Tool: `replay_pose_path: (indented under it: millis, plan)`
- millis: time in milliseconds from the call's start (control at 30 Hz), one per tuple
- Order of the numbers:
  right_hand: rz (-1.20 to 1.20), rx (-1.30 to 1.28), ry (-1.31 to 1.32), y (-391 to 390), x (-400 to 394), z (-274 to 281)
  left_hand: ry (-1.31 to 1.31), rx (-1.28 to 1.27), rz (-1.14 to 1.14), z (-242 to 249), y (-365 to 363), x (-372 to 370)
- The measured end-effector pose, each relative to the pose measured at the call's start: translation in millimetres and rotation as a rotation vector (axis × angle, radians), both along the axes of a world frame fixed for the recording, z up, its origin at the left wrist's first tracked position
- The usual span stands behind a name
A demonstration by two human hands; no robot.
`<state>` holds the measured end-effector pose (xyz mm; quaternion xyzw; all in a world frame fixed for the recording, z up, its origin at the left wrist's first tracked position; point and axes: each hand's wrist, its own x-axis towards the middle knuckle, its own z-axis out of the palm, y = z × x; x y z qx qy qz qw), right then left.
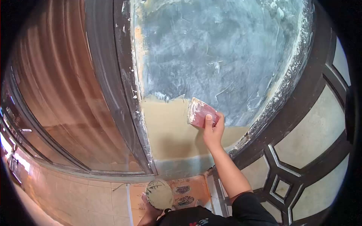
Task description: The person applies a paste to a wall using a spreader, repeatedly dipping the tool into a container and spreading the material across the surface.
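Observation:
My right hand [213, 130] grips a red putty spreader [203, 112], thumb flat on its face. White filler is smeared along the spreader's left edge, which meets the wall. Beneath and beside it lies a band of smooth cream putty [166, 124]; above that, the wall [196, 49] is mottled blue-grey with pale streaks. Low in the view, my left hand [150, 208] holds a round tub of cream putty [160, 194] from its left side. Dark streaks mark the surface in the tub. Most of the left fingers are hidden under it.
A dark frame [118, 75] spattered with white borders the wall on the left, beside glass with a brown curtain [64, 67]. To the right stands a dark panelled door [301, 124]. An orange printed sheet [135, 203] lies on the tiled floor [94, 199].

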<state>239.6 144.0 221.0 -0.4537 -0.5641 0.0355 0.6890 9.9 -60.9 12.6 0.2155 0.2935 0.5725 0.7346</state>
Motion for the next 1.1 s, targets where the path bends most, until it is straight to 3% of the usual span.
replay_pose_path:
  millis: [33, 100, 133, 200, 333, 400, 500, 533, 567, 633, 700, 833, 900, 1033, 1100]
  plan:
    - [-0.005, -0.001, 0.003, -1, -1, 1, 0.003, -0.001, -0.005, -10, 1, 0]
    - [0.053, 0.008, 0.026, -2, 0, 3, 0.327, 0.158, 0.001, -28, 4, 0]
    - [0.039, 0.012, 0.014, 2, 3, -3, 0.329, 0.159, -0.006, -8, 6, 5]
    - [0.068, -0.008, 0.019, 6, 9, -7, -0.062, -0.121, 0.006, 28, 9, 16]
    - [0.187, -0.068, 0.043, 11, 23, -9, 0.195, 0.075, -0.044, 31, 14, 25]
    - [0.338, -0.093, 0.175, -2, 22, 4, -0.148, 0.028, -0.033, 25, 16, 26]
    - [0.441, -0.139, 0.23, -29, 37, -3, -0.319, -0.037, 0.071, 62, 19, 36]
    - [0.407, -0.204, 0.21, -45, 39, -6, -0.154, 0.098, 0.078, 77, 19, 39]
    - [0.449, -0.264, 0.149, -61, 41, -15, -0.15, 0.086, 0.099, 83, 20, 41]
    - [0.504, -0.335, 0.092, -87, 38, -38, -0.449, 0.112, 0.14, 94, 23, 48]
    - [0.641, -0.378, 0.256, -105, 34, -56, -0.458, 0.092, 0.185, 116, 24, 60]
    - [0.675, -0.416, 0.131, -112, 50, -72, -0.475, 0.165, 0.139, 131, 25, 83]
    - [0.578, -0.41, -0.05, -107, 65, -78, -0.502, 0.156, 0.071, 136, 24, 96]
    - [0.532, -0.386, 0.118, -117, 80, -69, -0.51, 0.128, 0.048, 140, 24, 122]
    - [0.471, -0.468, -0.056, -122, 89, -74, -0.502, 0.156, 0.011, 137, 24, 132]
